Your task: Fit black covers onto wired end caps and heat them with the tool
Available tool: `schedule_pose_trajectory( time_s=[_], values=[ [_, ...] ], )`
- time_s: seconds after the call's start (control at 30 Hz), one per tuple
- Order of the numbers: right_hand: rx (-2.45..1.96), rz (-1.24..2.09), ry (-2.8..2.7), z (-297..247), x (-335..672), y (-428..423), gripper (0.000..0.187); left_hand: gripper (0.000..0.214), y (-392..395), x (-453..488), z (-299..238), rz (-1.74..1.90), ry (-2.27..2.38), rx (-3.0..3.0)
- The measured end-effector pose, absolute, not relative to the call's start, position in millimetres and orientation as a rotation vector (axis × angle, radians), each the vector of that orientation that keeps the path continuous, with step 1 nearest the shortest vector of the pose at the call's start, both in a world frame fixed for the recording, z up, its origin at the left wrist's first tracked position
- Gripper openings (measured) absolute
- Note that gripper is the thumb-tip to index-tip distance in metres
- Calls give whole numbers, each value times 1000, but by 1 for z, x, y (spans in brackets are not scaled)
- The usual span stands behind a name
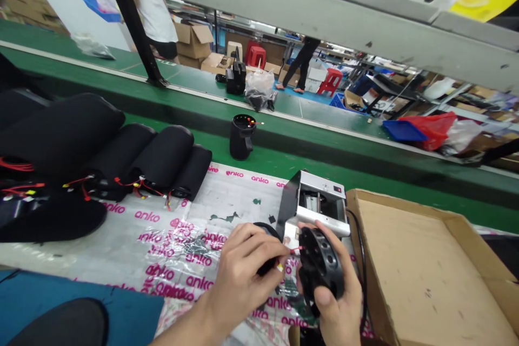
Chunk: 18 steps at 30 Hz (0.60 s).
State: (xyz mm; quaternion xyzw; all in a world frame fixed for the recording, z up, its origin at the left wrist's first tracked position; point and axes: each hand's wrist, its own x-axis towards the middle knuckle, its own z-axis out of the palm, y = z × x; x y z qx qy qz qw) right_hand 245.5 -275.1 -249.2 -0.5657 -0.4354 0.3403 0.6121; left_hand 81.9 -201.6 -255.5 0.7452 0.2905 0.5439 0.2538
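Observation:
My right hand [343,303] grips a black round plastic part [324,262] with holes along its rim, held on edge above the table. Close beside it, my left hand [247,259] is closed, fingertips pinched around thin wires [294,249]. A small white and yellow connector [279,267] shows below those fingertips. Behind my left hand is another black rounded piece [267,228], mostly hidden. Just beyond both hands stands a metal bench device [320,203] with an open top and a small red switch.
Black fabric-covered cylinders [162,157] with loose wires lie at left. One black cylinder [240,140] stands upright on the green bench [275,157]. At right is a shallow cardboard box [430,259]. A black cable [362,259] runs beside it. A metal shelf beam [259,0] crosses overhead.

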Motion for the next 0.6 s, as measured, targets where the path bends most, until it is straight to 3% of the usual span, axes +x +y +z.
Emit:
schedule_pose_trajectory(
  time_s=[0.3, 0.47, 0.6],
  values=[
    [-1171, 770, -1326, -265, 256, -276, 80, 18, -204, 82, -250, 1367, 856, 2043],
    [-1263, 989, -1098, -247, 245, -271, 86, 38, -193, 57, -244, 1187, 688, 1996],
    [-1146, 1012, -1126, -242, 246, -266, 83, 20, -182, 45, -243, 1206, 475, 2070]
  ],
)
